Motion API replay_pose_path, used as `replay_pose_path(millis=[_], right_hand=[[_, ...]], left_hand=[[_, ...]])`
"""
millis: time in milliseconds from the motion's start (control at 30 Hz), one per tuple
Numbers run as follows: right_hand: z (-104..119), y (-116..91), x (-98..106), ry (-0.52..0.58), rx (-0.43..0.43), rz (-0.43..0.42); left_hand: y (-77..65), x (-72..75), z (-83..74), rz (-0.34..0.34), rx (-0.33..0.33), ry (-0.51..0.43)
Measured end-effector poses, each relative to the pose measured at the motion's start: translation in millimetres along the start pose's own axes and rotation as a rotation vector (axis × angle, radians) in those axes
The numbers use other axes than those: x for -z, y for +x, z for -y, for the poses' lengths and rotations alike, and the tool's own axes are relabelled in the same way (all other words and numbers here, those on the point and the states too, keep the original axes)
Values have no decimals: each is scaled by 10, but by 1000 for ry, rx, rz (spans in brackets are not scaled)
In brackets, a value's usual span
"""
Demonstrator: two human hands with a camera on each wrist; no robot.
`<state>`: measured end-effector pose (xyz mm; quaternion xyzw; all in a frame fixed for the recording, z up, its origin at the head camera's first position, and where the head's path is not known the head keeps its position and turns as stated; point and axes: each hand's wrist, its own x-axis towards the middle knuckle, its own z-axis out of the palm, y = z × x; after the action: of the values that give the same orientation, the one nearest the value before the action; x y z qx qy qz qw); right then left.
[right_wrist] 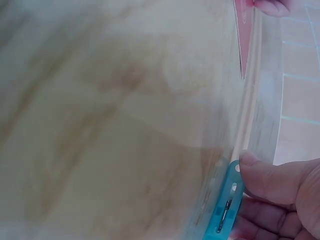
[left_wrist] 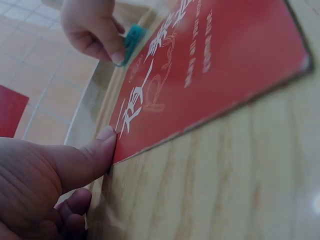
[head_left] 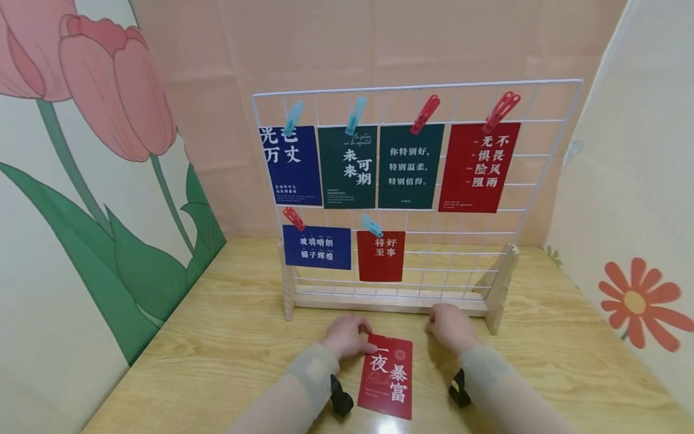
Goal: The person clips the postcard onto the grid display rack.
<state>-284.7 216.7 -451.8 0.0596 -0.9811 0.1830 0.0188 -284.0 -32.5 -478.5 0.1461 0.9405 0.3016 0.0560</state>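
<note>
A red card (head_left: 386, 386) with white characters is at the front of the table, below the wire rack. My left hand (head_left: 347, 336) pinches its upper left corner, the thumb lying on the printed face. In the left wrist view, the card (left_wrist: 225, 65) slants across the picture with its near edge over the wood. My right hand (head_left: 452, 327) is to the right of the card, apart from it and close to the rack's base. It holds a teal clothespin (right_wrist: 226, 205) between thumb and fingers; the head view does not show this clip.
The white wire rack (head_left: 417, 87) stands on a wooden base (head_left: 379, 301) behind both hands. Blue, green and red cards hang on it in two rows, under red clothespins (head_left: 425, 114) and light blue clothespins (head_left: 355, 116). Printed flower sheets flank the table (head_left: 228, 337).
</note>
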Motion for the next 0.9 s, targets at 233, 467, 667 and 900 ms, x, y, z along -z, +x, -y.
replay_pose_path(millis=[233, 467, 667, 900], right_hand=[[36, 12, 3, -16, -34, 13], [50, 24, 10, -26, -47, 10], [49, 29, 14, -36, -52, 6], [48, 26, -2, -45, -24, -3]], left_hand=[[31, -36, 73, 16, 45, -85], [18, -102, 119, -35, 25, -192], [4, -129, 134, -48, 25, -252], [6, -169, 198, -30, 20, -280]])
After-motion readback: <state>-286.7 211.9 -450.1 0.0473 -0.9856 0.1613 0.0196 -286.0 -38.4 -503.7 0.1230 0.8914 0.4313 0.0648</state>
